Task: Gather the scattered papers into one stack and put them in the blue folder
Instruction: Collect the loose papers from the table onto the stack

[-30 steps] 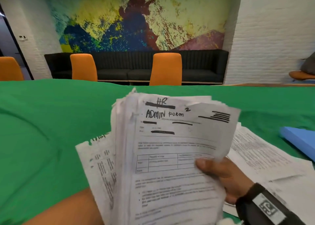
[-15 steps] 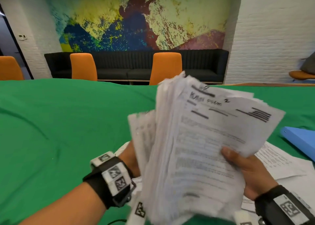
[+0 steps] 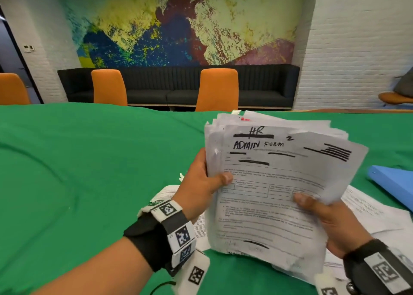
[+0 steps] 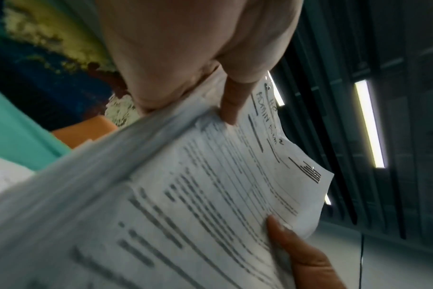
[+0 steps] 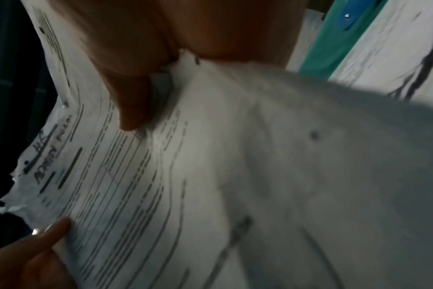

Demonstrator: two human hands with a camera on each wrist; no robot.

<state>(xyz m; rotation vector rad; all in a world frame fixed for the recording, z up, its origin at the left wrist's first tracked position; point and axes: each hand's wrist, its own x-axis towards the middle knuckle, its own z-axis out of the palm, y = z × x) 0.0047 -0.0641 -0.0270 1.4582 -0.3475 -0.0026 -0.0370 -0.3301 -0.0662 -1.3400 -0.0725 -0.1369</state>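
A thick stack of crumpled white papers (image 3: 274, 178), its top sheet marked "HR ADMIN FORM", stands almost upright above the green table (image 3: 89, 171). My left hand (image 3: 201, 183) grips the stack's left edge, thumb on the front sheet. My right hand (image 3: 324, 214) grips its lower right side, thumb on the front too. The left wrist view shows the stack (image 4: 210, 195) with both thumbs pressed on it, and so does the right wrist view of the stack (image 5: 210, 176). The blue folder (image 3: 393, 183) lies shut at the right edge of the table.
Several loose printed sheets (image 3: 368, 212) lie flat on the table under and right of the stack, some also below my left wrist (image 3: 199, 227). Orange chairs (image 3: 218, 89) and a dark sofa (image 3: 178, 84) stand behind the table's far edge.
The stack has swung upright and shifted right. My left hand, behind the papers before, now grips the stack's left edge with its thumb in front. The right hand has kept its hold.
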